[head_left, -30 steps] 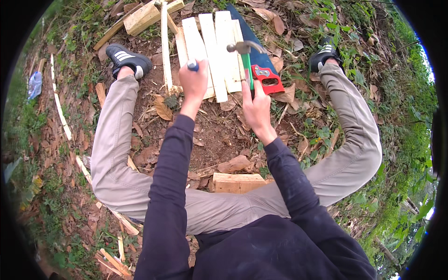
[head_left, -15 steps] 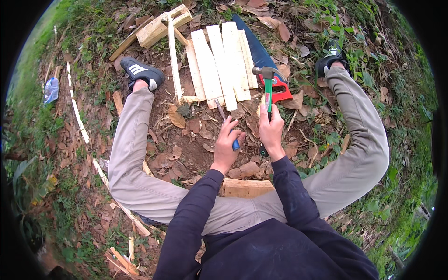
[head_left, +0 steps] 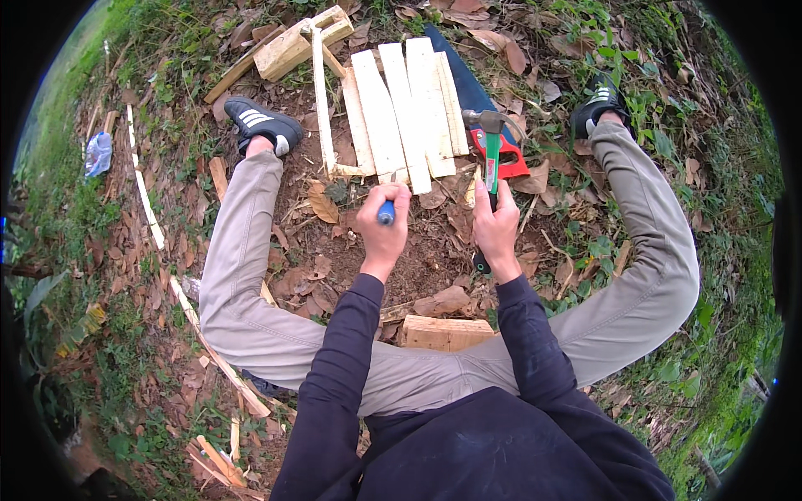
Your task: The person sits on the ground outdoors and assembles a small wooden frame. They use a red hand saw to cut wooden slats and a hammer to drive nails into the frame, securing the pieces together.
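My left hand is closed around the blue handle of a chisel. The handle's end faces up, and its metal tip points at the near end of a row of pale wooden slats; whether it touches the wood I cannot tell. In my right hand is a claw hammer with a green and black handle, its head upward and away from me. Just beyond the hammer lies a handsaw with a red handle, partly hidden behind the hammer head.
At the far left, a thick wooden block lies beside a thin wooden frame strip. Another wooden block sits close to my lap. A plastic bottle and long strips lie left, among dry leaves. My legs spread to either side.
My left hand has moved forward and left toward the slats, turning the chisel more upright. My right hand with the hammer has shifted slightly right.
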Motion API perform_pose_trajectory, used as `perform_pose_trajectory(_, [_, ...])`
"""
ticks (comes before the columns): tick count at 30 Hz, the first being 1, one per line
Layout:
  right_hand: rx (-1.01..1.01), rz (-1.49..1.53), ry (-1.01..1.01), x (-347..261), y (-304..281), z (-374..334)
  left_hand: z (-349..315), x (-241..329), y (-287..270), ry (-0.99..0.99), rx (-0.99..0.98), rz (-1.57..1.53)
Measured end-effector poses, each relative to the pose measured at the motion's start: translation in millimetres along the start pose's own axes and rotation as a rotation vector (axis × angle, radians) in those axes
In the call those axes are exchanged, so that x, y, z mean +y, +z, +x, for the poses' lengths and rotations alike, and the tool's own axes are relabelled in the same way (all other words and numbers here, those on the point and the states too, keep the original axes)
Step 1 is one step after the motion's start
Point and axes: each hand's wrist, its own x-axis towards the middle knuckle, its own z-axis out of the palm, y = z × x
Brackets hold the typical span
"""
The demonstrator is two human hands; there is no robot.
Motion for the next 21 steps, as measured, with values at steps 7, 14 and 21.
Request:
perform_pose_trajectory(7, [-0.006, -0.1, -0.035, -2, -3, -3, 37, 4, -17, -0.248, -0.007, -0.233])
perform_pose_trajectory(14, [-0.015, -0.011, -0.002, -6, -5, -2, 75, 1, 1, -0.117, -0.121, -0.108])
perform_pose_trajectory(21, [0.013, 0.022, 0.0, -6, -11, 1, 89, 0, -3, -0.031, -0.186, 0.006])
